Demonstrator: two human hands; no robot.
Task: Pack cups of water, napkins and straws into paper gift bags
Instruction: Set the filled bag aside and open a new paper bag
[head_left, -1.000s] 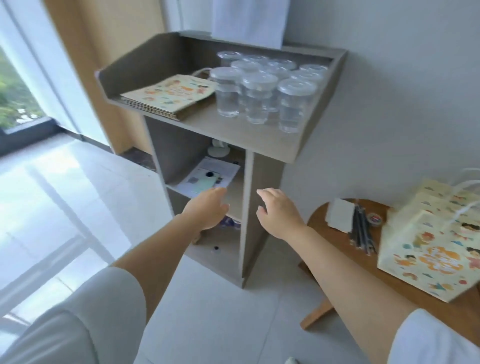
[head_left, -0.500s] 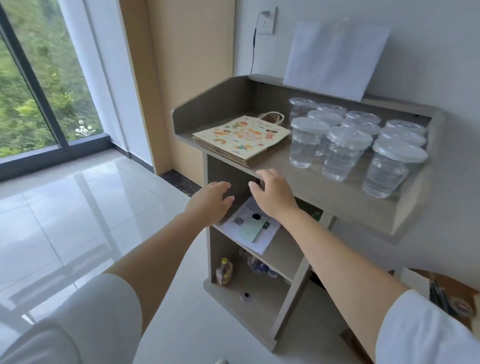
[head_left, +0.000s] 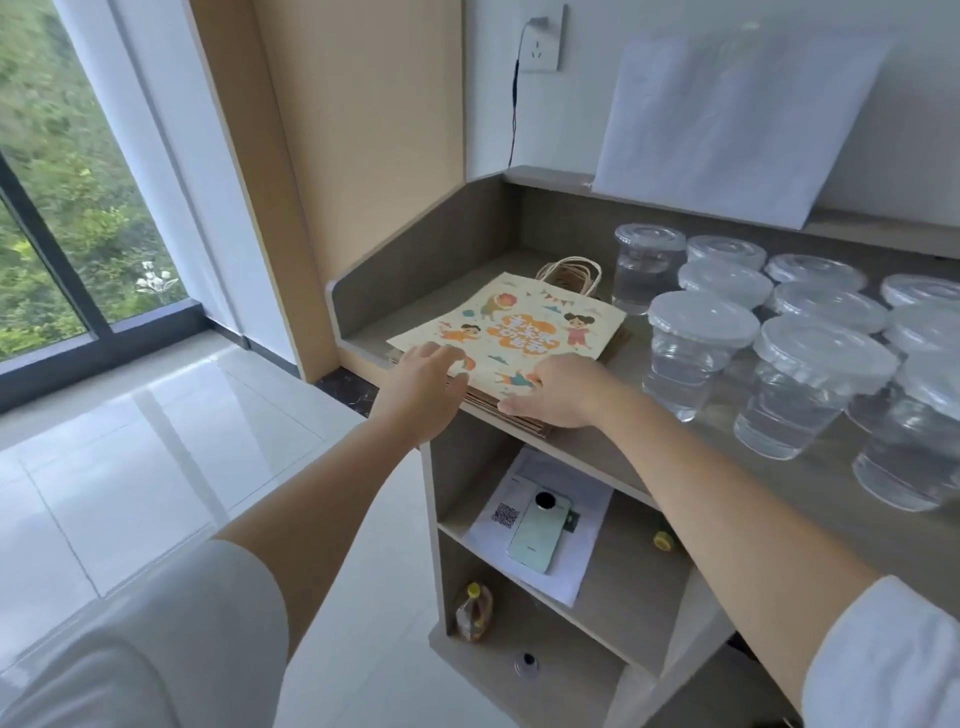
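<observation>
Left hand flat on gift bags, right hand fingertips hidden, grip unclear, cups cropped right

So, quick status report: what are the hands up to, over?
Left hand and right hand rest on near edge of stacked paper gift bags. No bag lifted yet. Lidded cups of water stand close right, untouched.

**Cream cartoon print beside clear cups**

The top gift bag, at the front left corner of the grey-brown shelf unit, is cream. It is printed with cartoon children, orange lettering and teal flecks. Its handles are kraft brown. The cups are clear, with frosted white lids. A mint-green phone lies on white paper.
</observation>
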